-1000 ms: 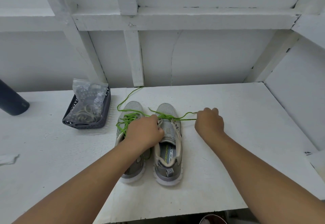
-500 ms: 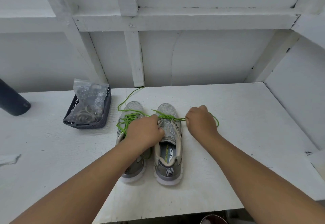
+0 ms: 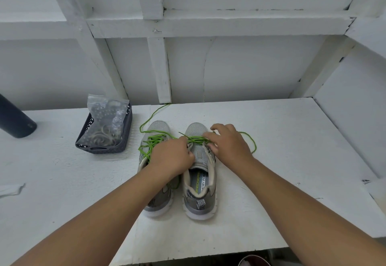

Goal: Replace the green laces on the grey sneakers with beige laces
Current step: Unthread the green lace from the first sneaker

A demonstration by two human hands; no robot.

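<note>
Hands (image 3: 200,150) on right sneaker (image 3: 200,171), green lace (image 3: 195,139) between fingertips

Table (image 3: 271,140) right of sneakers (image 3: 198,171) open to right edge; basket (image 3: 104,138) and dark bottle (image 3: 14,119) block left rear.

Two grey mesh sneakers with white soles stand side by side, toes pointing away, the left sneaker (image 3: 155,132) largely under the left hand (image 3: 172,157) and the right sneaker (image 3: 199,184) between both hands, its printed insole showing nearer than them. Bright green round laces (image 3: 153,140) remain threaded across the left sneaker's eyelets in a loose tangle. The right sneaker's green lace (image 3: 249,138) crosses near the toe, under the right hand (image 3: 228,144), and loops out to that hand's right.
</note>
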